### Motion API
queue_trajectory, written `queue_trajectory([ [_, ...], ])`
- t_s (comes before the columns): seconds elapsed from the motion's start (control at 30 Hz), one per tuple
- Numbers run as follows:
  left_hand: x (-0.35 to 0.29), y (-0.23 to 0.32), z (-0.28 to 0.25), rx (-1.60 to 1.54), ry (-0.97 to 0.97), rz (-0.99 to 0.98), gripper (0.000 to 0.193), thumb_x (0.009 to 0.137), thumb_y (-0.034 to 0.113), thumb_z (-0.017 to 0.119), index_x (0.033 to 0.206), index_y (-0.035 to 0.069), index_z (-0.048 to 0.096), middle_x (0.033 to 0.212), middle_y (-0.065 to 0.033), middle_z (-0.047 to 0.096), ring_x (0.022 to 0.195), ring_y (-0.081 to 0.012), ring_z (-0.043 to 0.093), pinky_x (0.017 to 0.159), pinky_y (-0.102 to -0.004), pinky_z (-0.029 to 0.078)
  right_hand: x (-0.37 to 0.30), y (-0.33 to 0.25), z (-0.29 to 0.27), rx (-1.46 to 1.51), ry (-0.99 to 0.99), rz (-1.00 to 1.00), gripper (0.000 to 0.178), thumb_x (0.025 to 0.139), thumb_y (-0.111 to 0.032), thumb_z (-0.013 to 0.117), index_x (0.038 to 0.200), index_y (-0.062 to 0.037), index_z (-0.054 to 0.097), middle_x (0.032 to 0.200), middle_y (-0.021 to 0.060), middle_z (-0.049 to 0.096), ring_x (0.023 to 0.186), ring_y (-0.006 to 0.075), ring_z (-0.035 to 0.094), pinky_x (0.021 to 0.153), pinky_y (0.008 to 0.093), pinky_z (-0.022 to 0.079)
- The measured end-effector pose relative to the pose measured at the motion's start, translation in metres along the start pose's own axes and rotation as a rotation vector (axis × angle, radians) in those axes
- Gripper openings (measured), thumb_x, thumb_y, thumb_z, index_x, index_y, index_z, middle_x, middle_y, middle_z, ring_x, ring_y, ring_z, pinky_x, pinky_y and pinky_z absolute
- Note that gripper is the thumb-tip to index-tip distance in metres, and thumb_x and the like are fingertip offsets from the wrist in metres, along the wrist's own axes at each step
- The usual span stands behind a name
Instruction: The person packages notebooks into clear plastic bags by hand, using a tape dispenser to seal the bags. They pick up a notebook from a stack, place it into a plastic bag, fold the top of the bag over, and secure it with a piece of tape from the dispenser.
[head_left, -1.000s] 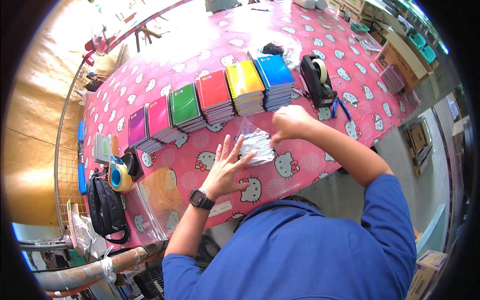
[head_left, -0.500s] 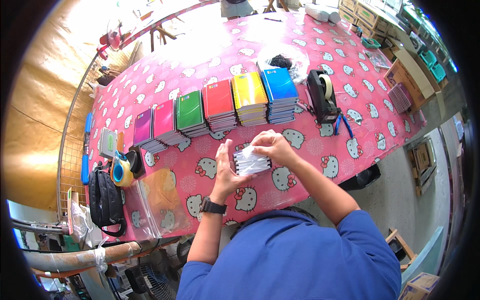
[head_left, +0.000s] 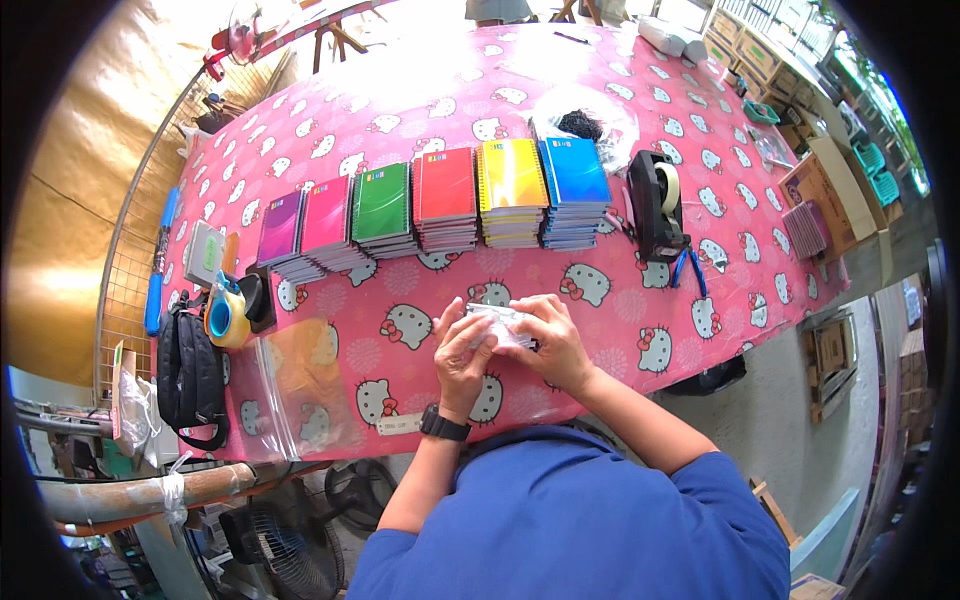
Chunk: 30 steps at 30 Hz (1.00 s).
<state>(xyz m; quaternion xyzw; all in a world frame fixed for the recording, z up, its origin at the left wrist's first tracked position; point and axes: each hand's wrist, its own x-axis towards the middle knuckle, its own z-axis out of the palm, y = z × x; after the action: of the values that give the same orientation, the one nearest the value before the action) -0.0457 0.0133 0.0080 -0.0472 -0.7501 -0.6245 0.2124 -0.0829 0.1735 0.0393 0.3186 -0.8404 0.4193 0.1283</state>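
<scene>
Between my two hands is a small bundle of white pieces in what looks like clear plastic (head_left: 505,318); its exact kind does not show. My left hand (head_left: 462,358) closes on its left side, thumb and fingers bent in. From the right, my right hand (head_left: 556,342) grips the other side, and the fingers hide much of the bundle. A white strip (head_left: 399,424) lies on the table beside my left wrist. Beyond my hands stand stacks of spiral notebooks, among them a red one (head_left: 445,185), a yellow one (head_left: 512,178) and a blue one (head_left: 576,172).
A pink patterned cloth covers the table (head_left: 630,300). To the right are a black tape dispenser (head_left: 658,210) and blue-handled pliers (head_left: 688,266). A black bag (head_left: 190,375), tape rolls (head_left: 228,315) and clear plastic sleeves (head_left: 300,395) lie left. Cardboard boxes (head_left: 830,200) stand far right.
My left hand has turned from an upright palm beside the bundle to bent fingers over it. My right hand has come down against its right side. The white strip now shows by my left wrist.
</scene>
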Motion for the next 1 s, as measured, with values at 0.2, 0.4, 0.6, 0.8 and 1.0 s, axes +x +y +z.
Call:
queue_trajectory([
  [0.2,0.014,0.017,0.012,0.104,0.223,-0.002,0.059,0.084,0.014,0.061,0.138,0.011,0.037,0.106,-0.0055,0.065,0.118,-0.0205,0.045,0.109,-0.048,0.01,0.035,0.008,-0.001,0.435,-0.065,0.513,0.03,0.069,-0.022,0.079,0.076,-0.0003,0.061,0.071,0.0046,0.061,0.063,0.0078,0.056,0.055,0.0235,0.045],
  [0.4,-0.028,0.024,0.004,0.762,-0.206,0.324,0.057,0.084,0.031,0.058,0.134,0.01,0.04,0.137,-0.0088,0.042,0.131,-0.0256,0.032,0.109,-0.056,0.004,0.04,0.021,-0.005,0.397,-0.18,0.447,0.018,0.072,-0.015,0.073,0.082,-0.001,0.066,0.075,0.0078,0.065,0.066,0.0131,0.059,0.06,0.0271,0.047],
  [0.6,-0.021,0.029,-0.006,0.869,-0.305,0.204,0.071,0.067,0.041,0.072,0.129,0.018,0.047,0.132,-0.0021,0.043,0.125,-0.0219,0.035,0.107,-0.0583,0.01,0.028,0.078,-0.069,-0.001,0.412,0.318,0.018,0.074,-0.017,0.068,0.087,-0.0049,0.068,0.083,0.0115,0.064,0.083,0.026,0.057,0.078,0.0371,0.044],
  [0.8,-0.017,0.032,0.01,0.85,-0.332,0.23,0.072,0.063,0.04,0.074,0.127,0.019,0.049,0.133,-0.0018,0.041,0.126,-0.0239,0.032,0.106,-0.0584,0.011,-0.013,0.233,-0.166,-0.682,0.474,0.885,0.021,0.083,-0.022,0.065,0.084,-0.0016,0.069,0.073,0.0054,0.066,0.076,0.0123,0.058,0.068,0.0324,0.048],
  [1.0,-0.022,0.034,0.005,0.893,-0.319,0.138,0.072,0.064,0.038,0.075,0.129,0.02,0.048,0.137,-0.002,0.04,0.131,-0.024,0.029,0.107,-0.0602,0.004,-0.012,0.181,-0.154,-0.154,0.687,0.465,0.013,0.081,-0.014,0.067,0.079,-0.0011,0.064,0.074,0.0049,0.063,0.068,0.0133,0.055,0.066,0.0264,0.043],
])
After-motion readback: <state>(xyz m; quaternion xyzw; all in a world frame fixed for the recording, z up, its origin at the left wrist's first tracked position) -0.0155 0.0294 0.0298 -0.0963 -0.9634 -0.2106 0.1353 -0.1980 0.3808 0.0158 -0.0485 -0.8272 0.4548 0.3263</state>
